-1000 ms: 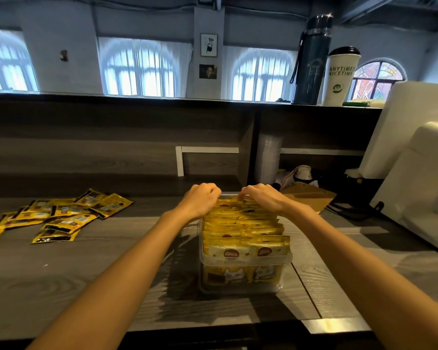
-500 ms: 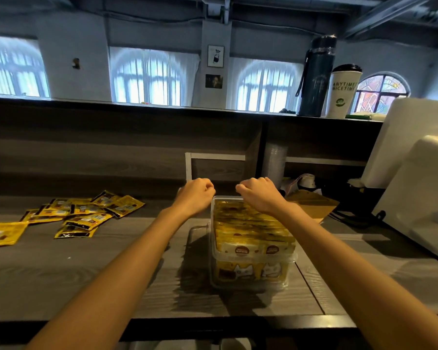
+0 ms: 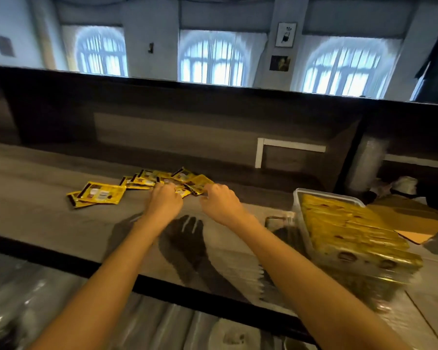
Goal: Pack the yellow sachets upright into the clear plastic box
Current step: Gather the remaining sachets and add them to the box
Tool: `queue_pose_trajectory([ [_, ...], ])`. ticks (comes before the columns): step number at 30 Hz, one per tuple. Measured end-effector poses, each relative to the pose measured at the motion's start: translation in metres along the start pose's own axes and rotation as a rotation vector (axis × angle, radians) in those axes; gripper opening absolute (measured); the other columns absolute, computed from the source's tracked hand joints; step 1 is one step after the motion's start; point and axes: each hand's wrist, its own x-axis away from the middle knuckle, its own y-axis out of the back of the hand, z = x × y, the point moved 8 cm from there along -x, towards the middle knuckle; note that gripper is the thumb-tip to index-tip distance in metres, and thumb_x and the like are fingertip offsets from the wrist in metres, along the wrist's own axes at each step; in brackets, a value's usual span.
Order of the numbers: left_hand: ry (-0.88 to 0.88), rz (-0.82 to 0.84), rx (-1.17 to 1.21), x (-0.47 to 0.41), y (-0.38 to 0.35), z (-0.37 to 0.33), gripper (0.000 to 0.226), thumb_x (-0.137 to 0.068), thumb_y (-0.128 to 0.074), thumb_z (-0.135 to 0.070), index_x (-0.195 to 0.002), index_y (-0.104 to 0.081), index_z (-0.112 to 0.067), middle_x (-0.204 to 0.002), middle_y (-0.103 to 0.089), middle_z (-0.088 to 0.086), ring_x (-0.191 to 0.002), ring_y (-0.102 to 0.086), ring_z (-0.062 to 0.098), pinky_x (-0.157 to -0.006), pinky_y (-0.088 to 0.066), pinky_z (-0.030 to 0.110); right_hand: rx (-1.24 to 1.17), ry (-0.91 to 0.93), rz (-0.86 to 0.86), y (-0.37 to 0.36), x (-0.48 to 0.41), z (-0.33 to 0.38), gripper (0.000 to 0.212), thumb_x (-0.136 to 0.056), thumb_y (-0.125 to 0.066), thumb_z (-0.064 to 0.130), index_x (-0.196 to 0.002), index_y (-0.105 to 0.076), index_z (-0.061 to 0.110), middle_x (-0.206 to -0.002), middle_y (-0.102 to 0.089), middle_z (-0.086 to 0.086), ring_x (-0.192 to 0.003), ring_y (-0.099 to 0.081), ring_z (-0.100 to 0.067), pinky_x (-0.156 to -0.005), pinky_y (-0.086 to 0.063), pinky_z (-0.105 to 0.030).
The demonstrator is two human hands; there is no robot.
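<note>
Several loose yellow sachets (image 3: 101,194) lie flat in a scattered pile on the wooden counter, left of centre. My left hand (image 3: 165,202) has its curled fingers on the near edge of that pile. My right hand (image 3: 221,204) touches the pile's right end, fingers bent down at a sachet (image 3: 199,184). Whether either hand grips a sachet is hidden by the fingers. The clear plastic box (image 3: 297,198) stands to the right, filled with upright yellow sachets (image 3: 352,231) in rows; neither hand touches it.
A flat piece of brown cardboard (image 3: 415,223) lies behind the box at the right. A dark raised shelf wall (image 3: 187,117) runs along the back of the counter. The counter's dark front edge (image 3: 61,258) crosses below my forearms.
Both hands left the top of the box and swung left to the loose pile. The view turned left, so the box now sits at the right.
</note>
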Motion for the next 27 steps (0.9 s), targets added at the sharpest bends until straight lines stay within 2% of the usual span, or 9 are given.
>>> queue_pose_trajectory([
  [4,0.069,0.082,-0.122,-0.014,-0.013,0.058,0.044,-0.095,-0.039,-0.014,-0.138,-0.04,-0.009,-0.144,-0.038,0.016,-0.135,-0.032,0.033,-0.109,-0.031,0.043,0.014,0.045,0.185,-0.065,-0.023,0.013,0.035,-0.091,-0.044,0.012,-0.123,-0.054,0.001,-0.131,-0.053,-0.021,-0.121,-0.049,-0.038,-0.092,-0.044,-0.04],
  [7,0.064,0.139,-0.169,-0.028,-0.021,0.08,0.052,-0.096,-0.035,-0.017,-0.147,-0.025,-0.013,-0.155,-0.021,0.014,-0.145,-0.015,0.028,-0.116,-0.019,0.042,0.027,0.102,0.26,-0.098,-0.041,0.023,0.052,-0.095,-0.042,0.019,-0.144,-0.03,0.009,-0.155,-0.024,-0.014,-0.139,-0.029,-0.036,-0.109,-0.034,-0.046],
  [9,0.053,0.194,-0.138,-0.037,-0.028,0.084,0.054,-0.098,-0.033,-0.017,-0.149,-0.016,-0.013,-0.158,-0.012,0.01,-0.147,-0.008,0.025,-0.119,-0.014,0.04,0.043,0.121,0.24,-0.105,-0.052,0.028,0.059,-0.096,-0.041,0.022,-0.149,-0.017,0.014,-0.16,-0.008,-0.008,-0.146,-0.014,-0.031,-0.116,-0.024,-0.046],
  [12,0.005,0.254,-0.085,-0.038,-0.038,0.078,0.057,-0.097,-0.03,-0.01,-0.151,-0.011,-0.015,-0.159,-0.009,0.007,-0.147,-0.01,0.022,-0.119,-0.015,0.039,0.079,0.14,0.243,-0.106,-0.065,0.033,0.057,-0.096,-0.039,0.022,-0.148,-0.018,0.014,-0.158,-0.016,-0.008,-0.146,-0.016,-0.028,-0.117,-0.022,-0.046],
  [15,-0.059,0.234,-0.099,-0.03,-0.039,0.068,0.063,-0.095,-0.032,-0.006,-0.151,-0.006,-0.017,-0.149,-0.034,0.017,-0.137,-0.034,0.031,-0.112,-0.028,0.041,0.117,0.121,0.239,-0.101,-0.066,0.025,0.042,-0.096,-0.038,0.024,-0.135,-0.041,0.011,-0.139,-0.048,-0.015,-0.127,-0.044,-0.035,-0.103,-0.037,-0.045],
  [18,-0.102,0.222,-0.127,-0.026,-0.036,0.061,0.058,-0.094,-0.034,-0.003,-0.148,-0.018,-0.014,-0.132,-0.05,0.023,-0.121,-0.048,0.038,-0.099,-0.04,0.044,0.039,0.072,0.101,-0.084,-0.059,0.008,0.029,-0.093,-0.039,0.023,-0.092,-0.062,0.005,-0.095,-0.065,-0.018,-0.092,-0.058,-0.034,-0.071,-0.044,-0.035],
  [20,-0.138,0.229,-0.142,-0.024,-0.038,0.054,0.051,-0.093,-0.034,-0.001,-0.142,-0.037,-0.014,-0.13,-0.051,0.022,-0.118,-0.049,0.038,-0.094,-0.044,0.043,-0.052,-0.011,0.002,-0.07,-0.05,-0.009,0.038,-0.091,-0.043,0.022,-0.058,-0.048,0.005,-0.062,-0.05,-0.012,-0.064,-0.048,-0.028,-0.049,-0.03,-0.031],
  [21,-0.155,0.238,-0.151,-0.022,-0.04,0.05,0.049,-0.092,-0.033,0.0,-0.138,-0.043,-0.014,-0.131,-0.051,0.02,-0.118,-0.049,0.037,-0.092,-0.044,0.043,-0.09,-0.047,-0.04,-0.063,-0.045,-0.017,0.043,-0.091,-0.044,0.022,-0.051,-0.04,0.005,-0.053,-0.041,-0.009,-0.057,-0.041,-0.025,-0.046,-0.025,-0.03],
  [27,-0.208,0.262,-0.108,-0.002,-0.045,0.035,0.047,-0.092,-0.034,0.002,-0.133,-0.051,-0.013,-0.137,-0.048,0.016,-0.124,-0.047,0.034,-0.098,-0.041,0.042,-0.071,-0.1,-0.181,-0.032,-0.017,-0.049,0.043,-0.088,-0.048,0.025,-0.051,-0.049,0.003,-0.044,-0.033,-0.006,-0.053,-0.04,-0.024,-0.048,-0.023,-0.03],
])
